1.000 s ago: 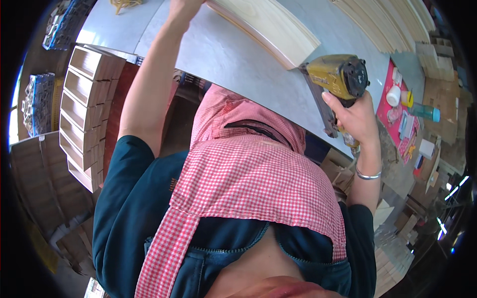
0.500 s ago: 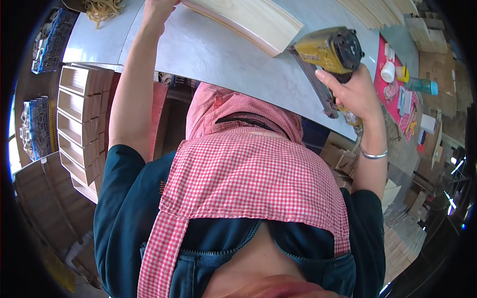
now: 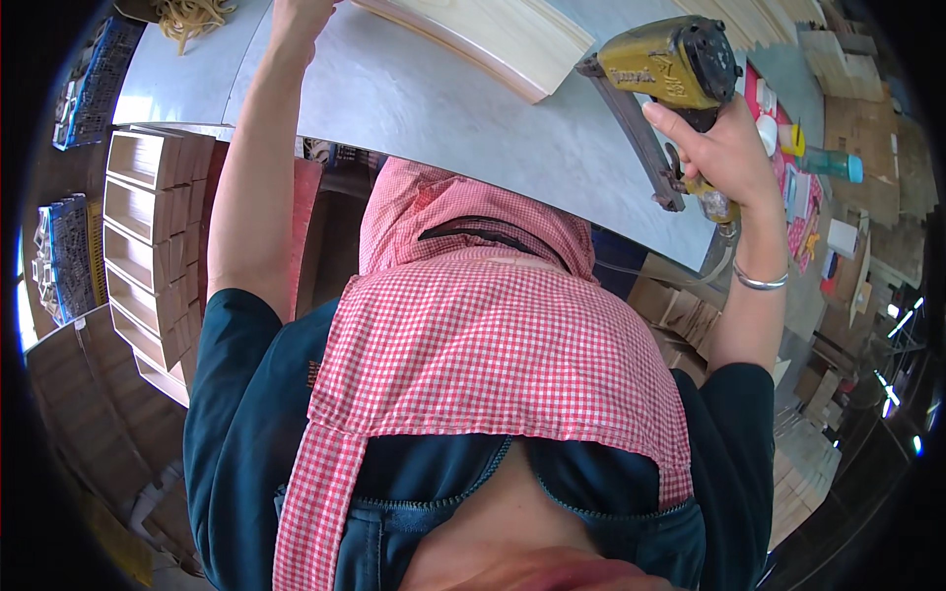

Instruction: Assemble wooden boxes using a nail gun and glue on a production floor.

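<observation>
My right hand (image 3: 729,158) is closed round the grip of a yellow and black nail gun (image 3: 660,64). Its nose is close to the right end of a long pale wooden piece (image 3: 493,44) with raised edges, and a gap shows between them. The long dark magazine slants down toward me. At the top edge of the picture my left hand (image 3: 304,20) is beside the left end of that wooden piece. Most of its fingers are cut off there, so its grip is hidden. The wood lies on a grey tabletop (image 3: 414,108).
Stacked open wooden boxes (image 3: 138,212) stand left of the table. Rubber bands (image 3: 187,20) lie at the far left. More wooden strips (image 3: 734,30) lie at the far right, above a teal-capped bottle (image 3: 833,164) and a yellow-labelled container (image 3: 791,140). An air hose (image 3: 724,261) hangs from the nail gun.
My right hand has raised the nail gun a little, up and to the right, away from the tabletop's near edge. The whole view has shifted slightly; the wooden piece stays by my left hand.
</observation>
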`<state>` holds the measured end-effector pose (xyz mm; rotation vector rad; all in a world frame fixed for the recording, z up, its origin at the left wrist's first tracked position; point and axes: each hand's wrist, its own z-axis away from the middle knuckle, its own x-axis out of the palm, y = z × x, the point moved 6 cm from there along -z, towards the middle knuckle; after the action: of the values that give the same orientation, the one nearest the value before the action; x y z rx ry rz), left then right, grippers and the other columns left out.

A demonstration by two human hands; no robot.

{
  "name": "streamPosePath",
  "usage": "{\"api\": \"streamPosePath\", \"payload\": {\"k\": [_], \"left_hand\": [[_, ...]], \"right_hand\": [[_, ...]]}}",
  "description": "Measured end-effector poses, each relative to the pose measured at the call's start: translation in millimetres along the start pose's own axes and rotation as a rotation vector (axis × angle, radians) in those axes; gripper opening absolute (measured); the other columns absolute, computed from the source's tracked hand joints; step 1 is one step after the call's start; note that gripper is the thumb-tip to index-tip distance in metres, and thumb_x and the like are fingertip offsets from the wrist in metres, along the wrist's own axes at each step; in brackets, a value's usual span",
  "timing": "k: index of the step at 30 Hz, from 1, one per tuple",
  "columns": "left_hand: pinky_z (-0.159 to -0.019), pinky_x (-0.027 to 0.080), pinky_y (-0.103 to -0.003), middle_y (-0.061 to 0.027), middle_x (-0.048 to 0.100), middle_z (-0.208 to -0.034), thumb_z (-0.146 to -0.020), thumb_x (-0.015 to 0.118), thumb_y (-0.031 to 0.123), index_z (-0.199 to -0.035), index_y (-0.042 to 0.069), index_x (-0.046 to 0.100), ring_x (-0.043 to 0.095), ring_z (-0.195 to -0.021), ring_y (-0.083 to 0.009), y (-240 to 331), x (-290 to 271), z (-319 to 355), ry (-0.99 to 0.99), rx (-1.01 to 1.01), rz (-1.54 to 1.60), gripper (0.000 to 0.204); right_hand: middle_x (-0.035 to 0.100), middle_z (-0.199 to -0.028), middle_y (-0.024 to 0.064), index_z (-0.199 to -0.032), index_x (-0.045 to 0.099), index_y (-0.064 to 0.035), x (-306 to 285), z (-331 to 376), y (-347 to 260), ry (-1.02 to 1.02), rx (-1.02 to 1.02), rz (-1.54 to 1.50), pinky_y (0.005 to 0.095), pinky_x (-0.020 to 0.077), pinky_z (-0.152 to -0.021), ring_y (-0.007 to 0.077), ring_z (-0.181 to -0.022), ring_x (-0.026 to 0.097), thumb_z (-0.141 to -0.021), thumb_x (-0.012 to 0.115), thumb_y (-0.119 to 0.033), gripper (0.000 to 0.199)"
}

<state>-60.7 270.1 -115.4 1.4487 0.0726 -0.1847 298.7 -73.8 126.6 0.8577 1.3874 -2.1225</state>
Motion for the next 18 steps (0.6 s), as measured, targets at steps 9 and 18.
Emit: {"api": "streamPosePath", "payload": {"k": [9, 18], "left_hand": [[-0.085, 0.05, -0.032, -0.0116, 0.072, -0.095, -0.091, 0.063, 0.021, -0.106, -0.003, 0.074, 0.065, -0.091, -0.0219, 1, 1, 4, 0.014, 0.008, -0.018, 0.03], [-0.084, 0.05, -0.032, -0.0113, 0.072, -0.094, -0.091, 0.063, 0.021, -0.104, -0.003, 0.074, 0.065, -0.091, -0.0213, -13, -7, -6, 0.006, 0.013, -0.031, 0.03]], "right_hand": [[0.065, -0.071, 0.0082, -0.103, 0.07, 0.0068, 0, -16, 1, -0.058, 0.03, 0.081, 0.0239, 0.0385, -0.039, 0.0117, -0.039, 0.046, -0.089, 0.075, -0.03, 0.04], [0.061, -0.065, 0.0065, -0.104, 0.07, 0.0062, -2, -24, -6, -0.096, 0.023, 0.099, 0.024, 0.0383, -0.039, 0.0114, -0.039, 0.046, -0.09, 0.074, -0.031, 0.04]]}}
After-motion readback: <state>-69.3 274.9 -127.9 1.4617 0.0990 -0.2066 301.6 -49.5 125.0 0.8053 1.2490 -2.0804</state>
